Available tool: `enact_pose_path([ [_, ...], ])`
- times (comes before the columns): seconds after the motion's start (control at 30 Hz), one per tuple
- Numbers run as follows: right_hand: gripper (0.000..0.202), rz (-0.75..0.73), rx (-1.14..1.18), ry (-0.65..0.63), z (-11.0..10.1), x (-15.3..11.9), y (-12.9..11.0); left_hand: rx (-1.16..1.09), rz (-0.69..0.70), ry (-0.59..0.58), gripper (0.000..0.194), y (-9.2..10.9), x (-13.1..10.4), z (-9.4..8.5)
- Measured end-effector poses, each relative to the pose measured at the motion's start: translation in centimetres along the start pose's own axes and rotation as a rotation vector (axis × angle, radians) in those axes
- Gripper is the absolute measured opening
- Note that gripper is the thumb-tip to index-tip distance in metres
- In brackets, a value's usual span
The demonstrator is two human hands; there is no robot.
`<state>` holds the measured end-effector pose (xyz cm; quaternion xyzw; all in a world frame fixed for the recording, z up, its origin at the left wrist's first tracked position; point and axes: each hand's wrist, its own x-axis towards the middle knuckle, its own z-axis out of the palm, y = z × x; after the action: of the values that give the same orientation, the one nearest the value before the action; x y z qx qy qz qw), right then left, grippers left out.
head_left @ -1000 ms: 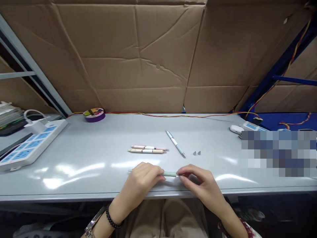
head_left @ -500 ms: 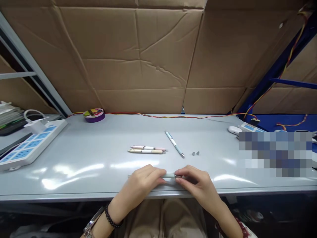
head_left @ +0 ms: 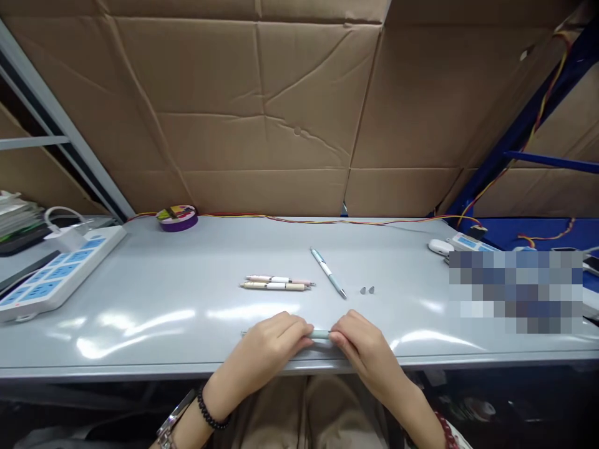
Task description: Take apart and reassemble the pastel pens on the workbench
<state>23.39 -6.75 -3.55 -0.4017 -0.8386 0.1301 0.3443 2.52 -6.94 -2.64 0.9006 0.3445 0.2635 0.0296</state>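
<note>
Near the front edge of the table, a pale green pen (head_left: 321, 335) lies crosswise between my hands. My left hand (head_left: 276, 340) is closed round its barrel, and the thin left end pokes out beyond the knuckles. At the other end, my right hand (head_left: 362, 340) pinches the tip, which its fingers hide. A light blue and white pen (head_left: 329, 273) rests slanted farther back. Two small silvery cone-like pieces (head_left: 367, 290) stand to its right. On the left, a pink and white pen (head_left: 281, 280) and a beige and white pen (head_left: 275, 286) lie side by side.
A white power strip (head_left: 63, 271) with blue sockets runs along the left side. Behind it sits a purple round tape roll (head_left: 178, 218). A red and yellow cable (head_left: 299, 221) follows the back edge. At the right are a white rounded case (head_left: 440, 247) and a pixelated patch.
My right hand's fingers have curled more tightly over the pen's tip, covering the metal part that showed before. My left hand keeps its hold on the barrel. The view has shifted slightly.
</note>
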Motion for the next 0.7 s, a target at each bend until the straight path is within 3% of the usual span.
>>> enact_pose_path([
  [0.07,0.034,0.006,0.004,-0.014,-0.01,0.00,0.01,0.015,0.011,0.004,0.014,-0.04,-0.04,0.10],
  [0.17,0.017,0.041,0.119,-0.047,-0.32,-0.06,0.15,0.021,0.014,0.016,0.015,-0.09,0.00,0.14],
  [0.23,0.022,0.051,0.201,-0.040,-0.54,-0.13,0.34,0.019,0.010,0.022,0.015,-0.09,0.06,0.08],
  [0.3,0.012,0.035,0.232,-0.013,-0.62,-0.19,0.53,0.024,0.010,0.024,0.016,-0.07,0.12,-0.01],
  [0.4,0.014,0.016,0.174,-0.026,-0.46,-0.24,0.60,0.033,0.017,0.021,0.017,-0.05,0.16,-0.08],
  [0.57,0.037,0.054,0.018,-0.083,-0.12,-0.17,0.26,0.027,0.029,-0.003,0.016,-0.03,0.13,0.02],
  [0.7,0.017,0.078,0.063,-0.088,-0.29,-0.18,0.27,0.017,0.002,0.002,0.017,-0.06,0.13,0.08],
])
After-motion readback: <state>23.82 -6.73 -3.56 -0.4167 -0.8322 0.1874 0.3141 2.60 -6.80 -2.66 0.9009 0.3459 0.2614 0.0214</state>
